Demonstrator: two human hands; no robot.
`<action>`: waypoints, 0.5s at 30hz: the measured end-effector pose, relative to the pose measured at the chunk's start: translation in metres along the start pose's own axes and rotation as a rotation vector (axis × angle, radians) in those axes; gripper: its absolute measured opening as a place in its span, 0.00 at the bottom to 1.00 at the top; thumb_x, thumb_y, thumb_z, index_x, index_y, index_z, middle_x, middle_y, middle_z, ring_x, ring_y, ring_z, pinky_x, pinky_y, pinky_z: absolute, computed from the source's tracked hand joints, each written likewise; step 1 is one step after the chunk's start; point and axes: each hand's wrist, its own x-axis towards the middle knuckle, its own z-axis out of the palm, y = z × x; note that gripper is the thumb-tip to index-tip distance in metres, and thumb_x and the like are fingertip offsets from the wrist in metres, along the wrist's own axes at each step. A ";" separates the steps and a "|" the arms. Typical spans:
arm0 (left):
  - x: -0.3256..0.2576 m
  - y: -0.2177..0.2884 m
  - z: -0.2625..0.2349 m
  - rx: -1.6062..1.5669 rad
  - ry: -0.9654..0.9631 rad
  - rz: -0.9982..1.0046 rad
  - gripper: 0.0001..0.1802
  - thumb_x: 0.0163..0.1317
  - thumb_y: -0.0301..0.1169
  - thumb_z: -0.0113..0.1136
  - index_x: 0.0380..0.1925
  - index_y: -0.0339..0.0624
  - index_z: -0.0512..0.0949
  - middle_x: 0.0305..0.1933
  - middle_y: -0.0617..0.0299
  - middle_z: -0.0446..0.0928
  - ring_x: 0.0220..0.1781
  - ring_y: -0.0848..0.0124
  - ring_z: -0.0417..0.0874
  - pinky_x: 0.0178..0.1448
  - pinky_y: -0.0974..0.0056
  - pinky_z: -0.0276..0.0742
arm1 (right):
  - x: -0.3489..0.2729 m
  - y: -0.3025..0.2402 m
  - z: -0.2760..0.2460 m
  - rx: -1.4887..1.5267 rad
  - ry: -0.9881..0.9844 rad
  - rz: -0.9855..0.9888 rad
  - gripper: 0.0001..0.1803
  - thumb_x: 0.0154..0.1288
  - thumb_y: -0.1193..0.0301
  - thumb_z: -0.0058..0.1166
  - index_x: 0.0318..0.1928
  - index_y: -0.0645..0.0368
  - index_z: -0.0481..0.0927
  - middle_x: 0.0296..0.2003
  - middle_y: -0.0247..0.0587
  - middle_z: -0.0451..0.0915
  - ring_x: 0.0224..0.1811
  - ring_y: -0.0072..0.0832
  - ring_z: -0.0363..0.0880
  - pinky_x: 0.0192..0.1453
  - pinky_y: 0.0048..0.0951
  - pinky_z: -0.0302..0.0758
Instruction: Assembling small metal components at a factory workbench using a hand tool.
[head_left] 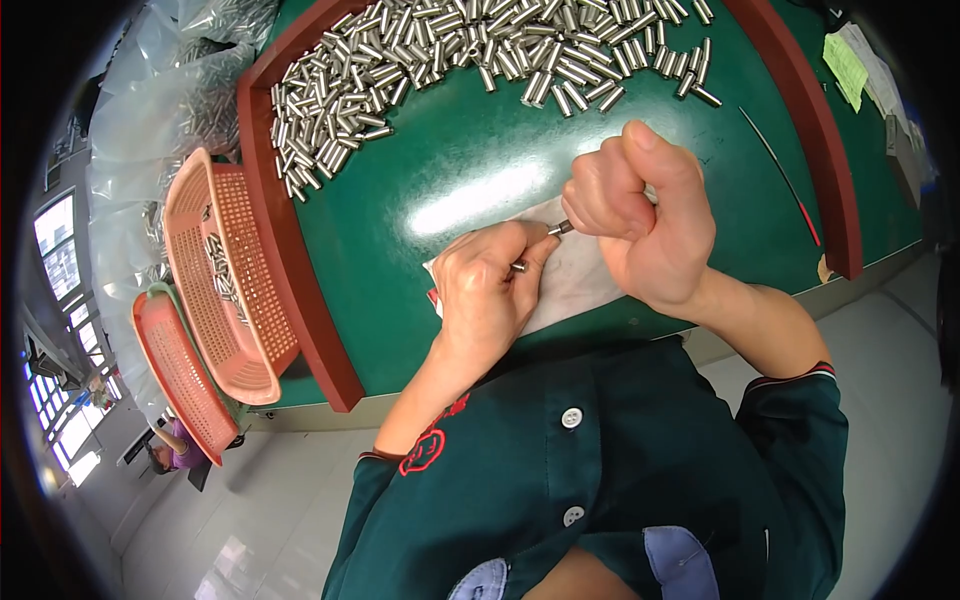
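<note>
A small metal cylinder, smooth and silvery, is pinched at its end between the curled fingers of the right hand, whose thumb is raised upright above the fist. The left hand is closed into a loose fist just beside it, and a second small metal piece is gripped at its fingertips, only the shiny tip being visible. Both hands are held over a soft, creased white cloth, which is spread flat on the glossy green surface of the bench. The bench is framed by a raised, rounded reddish-brown rim.

Farther back on the green surface, a wide heap of short, polished metal tubes is scattered, well apart from the hands. To the left of the rim, a perforated pink plastic basket with some tubes inside is seen, a second basket of the same kind beside it. Crinkled clear plastic bags lie behind them.
</note>
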 end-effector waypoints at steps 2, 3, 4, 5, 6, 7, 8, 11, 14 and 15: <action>0.000 0.000 0.000 -0.004 -0.003 0.001 0.05 0.42 0.22 0.63 0.18 0.38 0.75 0.14 0.57 0.70 0.16 0.60 0.71 0.22 0.63 0.66 | -0.002 0.001 -0.001 0.022 -0.008 -0.003 0.24 0.66 0.62 0.31 0.11 0.54 0.53 0.09 0.26 0.50 0.12 0.16 0.44 0.18 0.21 0.45; 0.000 -0.001 0.000 -0.010 -0.008 0.004 0.05 0.42 0.22 0.63 0.18 0.38 0.75 0.14 0.57 0.71 0.16 0.60 0.71 0.22 0.63 0.66 | -0.002 0.001 -0.001 0.043 -0.015 -0.007 0.23 0.64 0.64 0.35 0.12 0.56 0.53 0.10 0.26 0.50 0.14 0.16 0.47 0.19 0.21 0.46; 0.000 -0.001 0.000 -0.016 -0.013 0.006 0.05 0.42 0.22 0.63 0.18 0.38 0.75 0.15 0.56 0.71 0.16 0.60 0.72 0.22 0.63 0.66 | -0.003 0.002 0.000 0.043 -0.015 -0.005 0.23 0.64 0.64 0.35 0.12 0.56 0.53 0.10 0.26 0.50 0.14 0.16 0.47 0.19 0.21 0.46; 0.000 -0.001 0.000 -0.018 -0.014 0.004 0.05 0.42 0.22 0.63 0.18 0.38 0.75 0.15 0.56 0.71 0.16 0.60 0.72 0.22 0.63 0.66 | -0.002 0.001 0.001 -0.003 -0.016 -0.023 0.24 0.66 0.63 0.31 0.11 0.54 0.53 0.09 0.26 0.50 0.13 0.16 0.44 0.18 0.21 0.45; 0.001 0.000 0.001 -0.016 -0.015 0.007 0.05 0.42 0.22 0.63 0.17 0.38 0.74 0.15 0.56 0.71 0.16 0.60 0.72 0.22 0.63 0.66 | -0.002 0.001 0.001 -0.049 -0.018 -0.041 0.25 0.67 0.62 0.28 0.11 0.52 0.52 0.08 0.26 0.50 0.11 0.16 0.42 0.18 0.22 0.44; 0.002 0.000 0.001 -0.014 -0.016 0.009 0.05 0.42 0.22 0.63 0.17 0.38 0.74 0.14 0.56 0.71 0.16 0.60 0.72 0.22 0.63 0.66 | -0.003 0.002 0.001 -0.049 -0.016 -0.038 0.25 0.67 0.62 0.28 0.11 0.52 0.52 0.08 0.26 0.50 0.11 0.16 0.42 0.18 0.22 0.44; 0.002 0.000 0.001 -0.014 -0.016 0.006 0.05 0.42 0.22 0.63 0.17 0.38 0.74 0.14 0.56 0.71 0.16 0.60 0.72 0.22 0.63 0.66 | -0.003 0.002 0.002 -0.072 -0.014 -0.047 0.25 0.67 0.63 0.28 0.11 0.52 0.52 0.08 0.26 0.50 0.11 0.17 0.42 0.18 0.23 0.44; 0.004 0.000 0.000 -0.029 -0.010 0.018 0.05 0.42 0.21 0.62 0.17 0.37 0.74 0.14 0.56 0.71 0.15 0.60 0.71 0.22 0.63 0.66 | -0.006 0.003 0.005 -0.118 0.001 -0.051 0.25 0.67 0.64 0.29 0.11 0.53 0.52 0.08 0.27 0.51 0.11 0.17 0.44 0.19 0.23 0.45; 0.006 0.001 -0.004 -0.017 -0.057 -0.011 0.05 0.43 0.21 0.61 0.16 0.37 0.74 0.14 0.56 0.71 0.15 0.60 0.71 0.21 0.62 0.65 | -0.008 0.008 0.008 -0.186 -0.009 -0.098 0.24 0.66 0.66 0.30 0.11 0.54 0.53 0.08 0.28 0.51 0.12 0.18 0.46 0.19 0.24 0.46; 0.007 0.000 -0.005 -0.024 -0.057 0.006 0.05 0.43 0.21 0.61 0.17 0.38 0.74 0.14 0.56 0.71 0.15 0.60 0.71 0.21 0.62 0.65 | -0.009 0.009 0.010 -0.229 -0.033 -0.150 0.24 0.66 0.67 0.30 0.11 0.55 0.53 0.08 0.28 0.52 0.12 0.18 0.47 0.19 0.24 0.46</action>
